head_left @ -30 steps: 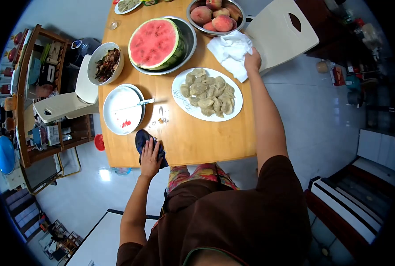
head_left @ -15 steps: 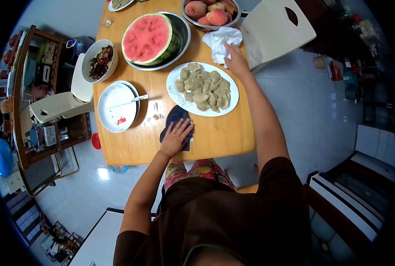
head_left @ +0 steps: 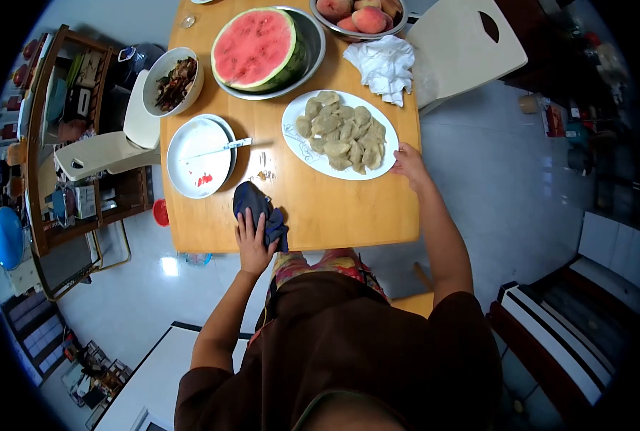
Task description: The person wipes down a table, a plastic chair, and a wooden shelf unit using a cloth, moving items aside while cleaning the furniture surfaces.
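Leftmost, beyond the table edge, we see a brown wooden shelf [head_left: 58, 228] whose contents blur at the curved border. On the pale wooden table [head_left: 341, 219], a round white bowl [head_left: 165, 66] holds dark, mixed food [head_left: 177, 85] that we cannot identify. Below it, two stacked round white plates [head_left: 189, 149] overlap, the lower one mostly hidden; across the top one lies a utensil with a blue-and-white handle [head_left: 238, 144], its thin far end hard to make out. Red bits [head_left: 203, 179] lie there too. The cut red watermelon [head_left: 254, 47] hides much of its silver metal bowl [head_left: 313, 52].

Our left hand [head_left: 254, 244] rests flat, fingers slightly spread, on a crumpled dark blue cloth [head_left: 248, 196] near the table's front edge, covering part of it. Further right stands a white oval plate [head_left: 311, 155] of greyish dumplings [head_left: 349, 135]. Above it, the picture's top edge cuts off a metal bowl of peaches [head_left: 370, 19], just beside a rumpled white cloth [head_left: 385, 65]. Our right hand [head_left: 410, 165], well apart from the left, touches the oval plate's right rim; we cannot tell whether its fingers grip underneath.
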Tool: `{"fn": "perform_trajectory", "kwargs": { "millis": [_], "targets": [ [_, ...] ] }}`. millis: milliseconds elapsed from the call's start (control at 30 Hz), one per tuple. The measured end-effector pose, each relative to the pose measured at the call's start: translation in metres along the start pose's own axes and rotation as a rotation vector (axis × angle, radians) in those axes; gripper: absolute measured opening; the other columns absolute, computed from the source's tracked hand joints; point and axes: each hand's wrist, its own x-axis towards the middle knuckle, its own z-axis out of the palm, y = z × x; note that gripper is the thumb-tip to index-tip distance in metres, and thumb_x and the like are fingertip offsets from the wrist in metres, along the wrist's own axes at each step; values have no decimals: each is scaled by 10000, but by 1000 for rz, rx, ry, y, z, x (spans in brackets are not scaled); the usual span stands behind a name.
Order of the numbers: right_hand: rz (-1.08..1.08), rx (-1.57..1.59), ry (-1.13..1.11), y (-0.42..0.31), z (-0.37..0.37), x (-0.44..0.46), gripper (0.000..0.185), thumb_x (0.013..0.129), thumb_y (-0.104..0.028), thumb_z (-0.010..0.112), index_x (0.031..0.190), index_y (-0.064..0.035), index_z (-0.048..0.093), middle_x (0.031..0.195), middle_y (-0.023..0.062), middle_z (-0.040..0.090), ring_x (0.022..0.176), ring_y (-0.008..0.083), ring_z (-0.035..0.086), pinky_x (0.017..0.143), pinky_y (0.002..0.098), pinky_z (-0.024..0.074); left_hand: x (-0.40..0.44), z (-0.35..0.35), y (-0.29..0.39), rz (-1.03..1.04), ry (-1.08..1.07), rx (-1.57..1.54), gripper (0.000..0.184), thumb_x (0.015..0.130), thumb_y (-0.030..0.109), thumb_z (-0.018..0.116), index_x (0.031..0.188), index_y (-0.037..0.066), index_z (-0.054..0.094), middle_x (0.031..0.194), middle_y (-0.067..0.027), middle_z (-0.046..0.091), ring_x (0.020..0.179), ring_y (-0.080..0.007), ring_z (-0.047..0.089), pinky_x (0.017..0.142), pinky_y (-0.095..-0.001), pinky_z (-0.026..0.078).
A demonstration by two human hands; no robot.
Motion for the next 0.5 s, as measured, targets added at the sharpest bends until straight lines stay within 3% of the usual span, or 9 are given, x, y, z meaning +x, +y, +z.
{"fn": "perform_trajectory", "kwargs": {
  "millis": [167,300,367,433,500],
  "targets": [
    [-71,58,26,26,4,-25,184,978,-119,512,1137,-55,578,913,42,631,760,126,614,695,309,552,41,6,3,58,43,-29,829,772,216,754,1504,114,379,1593,-251,208,1452,-490,188,1148,-575,224],
    [-97,145,84,79,-7,-88,122,983,-105,507,1074,-48,566,855,33,600,715,116,597,658,294,541,74,8,2,95,77,-25,876,727,193,780,1507,146,384,1601,-230,203,1462,-482,171,1156,-567,223],
    [-38,160,100,117,-27,-119,134,999,-131,495,1103,-82,563,912,23,615,753,103,593,680,292,546,95,10,9,107,98,-24,877,726,196,782,1508,156,386,1603,-225,200,1462,-480,169,1157,-565,222],
    [7,153,242,154,-40,-148,133,973,-122,522,1076,-47,561,835,39,577,707,131,599,665,324,573,120,9,19,124,114,-25,873,729,205,783,1509,181,391,1607,-214,198,1462,-474,174,1156,-569,222],
    [74,168,265,190,-52,-175,153,980,-149,499,1111,-82,542,986,39,609,793,123,602,680,306,543,148,12,27,156,143,-27,852,743,225,776,1506,192,397,1607,-210,199,1459,-472,181,1153,-573,224]
  ]
}}
